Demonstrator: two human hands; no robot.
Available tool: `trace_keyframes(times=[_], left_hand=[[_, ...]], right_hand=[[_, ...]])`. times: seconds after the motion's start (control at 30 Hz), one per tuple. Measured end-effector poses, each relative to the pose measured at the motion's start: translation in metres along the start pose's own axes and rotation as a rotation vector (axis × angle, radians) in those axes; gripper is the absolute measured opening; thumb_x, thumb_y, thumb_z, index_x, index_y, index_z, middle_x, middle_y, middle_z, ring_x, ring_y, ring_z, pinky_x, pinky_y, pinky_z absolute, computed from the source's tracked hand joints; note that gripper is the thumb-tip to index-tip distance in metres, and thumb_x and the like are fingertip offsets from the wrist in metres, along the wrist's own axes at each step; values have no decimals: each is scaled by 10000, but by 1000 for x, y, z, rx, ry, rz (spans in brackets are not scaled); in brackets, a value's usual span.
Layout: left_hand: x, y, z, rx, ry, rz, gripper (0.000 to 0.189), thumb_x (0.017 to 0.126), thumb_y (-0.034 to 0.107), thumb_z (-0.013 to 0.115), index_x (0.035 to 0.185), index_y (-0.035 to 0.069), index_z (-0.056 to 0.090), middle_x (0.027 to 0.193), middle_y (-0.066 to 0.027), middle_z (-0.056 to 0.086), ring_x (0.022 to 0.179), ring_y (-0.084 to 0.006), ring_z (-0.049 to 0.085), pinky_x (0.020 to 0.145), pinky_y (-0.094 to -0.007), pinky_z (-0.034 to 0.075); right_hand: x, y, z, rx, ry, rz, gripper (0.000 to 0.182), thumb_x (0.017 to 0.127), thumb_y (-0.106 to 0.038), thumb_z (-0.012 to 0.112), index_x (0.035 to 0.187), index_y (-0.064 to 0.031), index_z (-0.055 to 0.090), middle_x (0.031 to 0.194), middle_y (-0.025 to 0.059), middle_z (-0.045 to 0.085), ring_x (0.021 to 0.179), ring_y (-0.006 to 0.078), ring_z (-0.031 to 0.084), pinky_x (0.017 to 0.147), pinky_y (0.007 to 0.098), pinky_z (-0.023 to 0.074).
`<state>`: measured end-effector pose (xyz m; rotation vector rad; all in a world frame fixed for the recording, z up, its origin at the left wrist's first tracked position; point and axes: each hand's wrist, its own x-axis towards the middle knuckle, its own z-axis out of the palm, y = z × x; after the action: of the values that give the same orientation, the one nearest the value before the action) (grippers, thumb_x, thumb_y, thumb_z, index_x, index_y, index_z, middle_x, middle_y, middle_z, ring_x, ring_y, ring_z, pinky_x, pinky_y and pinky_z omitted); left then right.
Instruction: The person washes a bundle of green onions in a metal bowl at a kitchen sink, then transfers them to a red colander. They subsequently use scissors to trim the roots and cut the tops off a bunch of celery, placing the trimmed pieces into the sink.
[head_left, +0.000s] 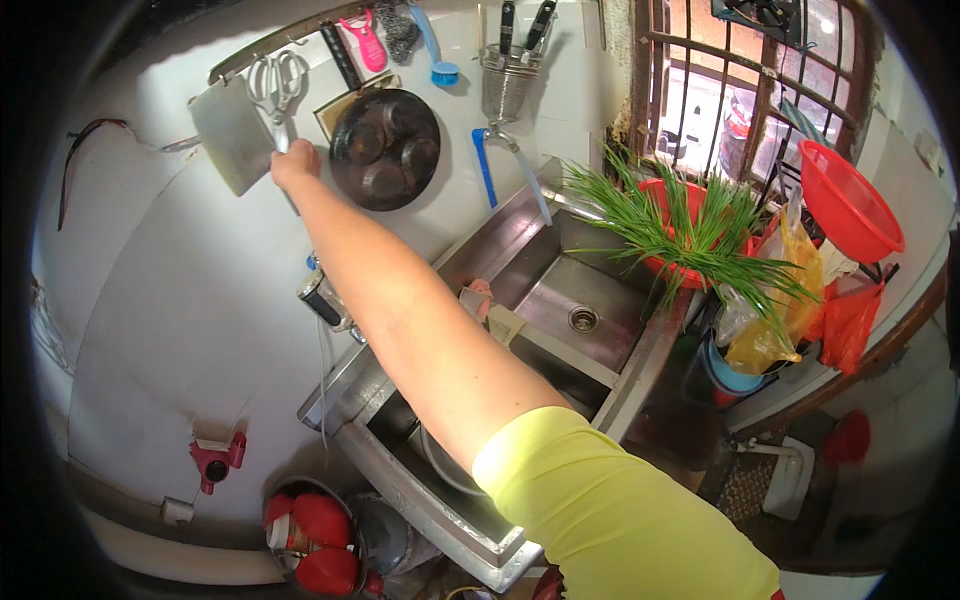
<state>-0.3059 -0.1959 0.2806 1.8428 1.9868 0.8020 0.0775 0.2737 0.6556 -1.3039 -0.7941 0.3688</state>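
My right hand (295, 163) reaches up to the wall at the upper left, its fingers closed around the blade end of white-handled kitchen scissors (276, 86). The scissors' handles point up, level with the hooks of a wall rack (259, 56). Just left of the hand hangs a broad grey rectangular board or blade (232, 135); its exact kind is unclear. A dark round pan with several wells (385, 150) hangs close by on the right. Most of the scissor blades are hidden by my fingers. My left hand is out of view.
Under my arm stands a stainless steel double sink (517, 296) with a faucet (499, 135). Long green chives (690, 232) spill from a red basin (660, 195). A wire utensil holder (511, 82), blue brush (444, 73) and pink peeler (366, 45) hang on the wall.
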Motion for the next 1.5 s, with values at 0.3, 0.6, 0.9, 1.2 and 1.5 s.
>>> trace_keyframes(times=[0.3, 0.6, 0.9, 1.2, 1.5], left_hand=[[-14, 5, -17, 23, 65, -10, 568, 850, 477, 571, 1171, 9, 539, 1088, -216, 607, 999, -330, 587, 910, -410, 452], [-46, 7, -43, 16, 170, 7, 572, 862, 448, 583, 1207, -3, 516, 1105, -222, 599, 1002, -333, 583, 916, -411, 450], [-118, -10, -110, -76, 396, 51, 580, 874, 419, 596, 1243, -15, 492, 1123, -229, 592, 1005, -335, 579, 922, -413, 448], [-177, -96, -132, -397, -169, -280, 278, 841, 203, 660, 1037, 7, 634, 863, -133, 672, 753, -170, 634, 678, -318, 504], [-326, -279, -181, -885, 624, -793, 244, 911, 201, 565, 1014, -16, 611, 760, -132, 633, 699, -141, 580, 639, -307, 476]], right_hand=[[-19, -30, -23, 714, -168, -73, 80, 886, -66, 514, 847, -8, 475, 688, 115, 586, 583, 200, 581, 555, 349, 471], [-164, 25, -135, 540, -308, -474, 163, 910, -88, 465, 753, -54, 442, 622, -2, 474, 560, 79, 432, 518, 257, 377], [-433, 126, -206, -399, -1380, -648, 82, 786, -124, 579, 775, -43, 571, 716, 139, 603, 694, 339, 602, 595, 434, 456], [-644, 117, -159, -340, -1962, -814, 73, 736, -112, 622, 801, -80, 625, 835, 106, 610, 849, 285, 596, 771, 447, 460], [-951, 99, -116, -72, -1772, -256, 163, 803, -135, 663, 928, -31, 662, 819, 124, 646, 733, 241, 632, 673, 331, 499]])
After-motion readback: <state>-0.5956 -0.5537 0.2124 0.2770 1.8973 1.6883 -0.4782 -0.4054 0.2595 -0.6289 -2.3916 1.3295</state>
